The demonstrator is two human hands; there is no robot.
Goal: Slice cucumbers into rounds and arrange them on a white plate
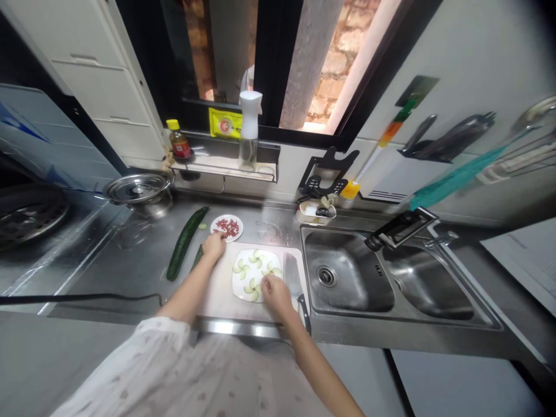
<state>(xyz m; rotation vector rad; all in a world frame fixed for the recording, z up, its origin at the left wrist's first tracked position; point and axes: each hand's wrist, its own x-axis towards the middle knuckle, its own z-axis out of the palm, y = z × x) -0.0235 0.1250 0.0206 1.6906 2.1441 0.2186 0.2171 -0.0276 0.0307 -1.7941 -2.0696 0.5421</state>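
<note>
My left hand (214,247) is at the near edge of a small white dish (213,226) of small red pieces (229,226). Its fingers are drawn together at the rim, and whatever may be between them is hidden. Over the right side of a white square plate (237,288) is my right hand (277,294), fingers curled closed; I cannot make out anything in them. Pale green-edged cucumber slices (253,289) lie on the plate in several pinwheel shapes. The plate sits on a light cutting board (217,301), with a knife (292,272) along its right side.
A whole cucumber (186,243) lies left of the board, and a cut piece (197,256) is partly behind my left forearm. A lidded steel pot (152,200) stands at the back left. To the right is a double sink (347,272). A shelf (217,165) holds bottles.
</note>
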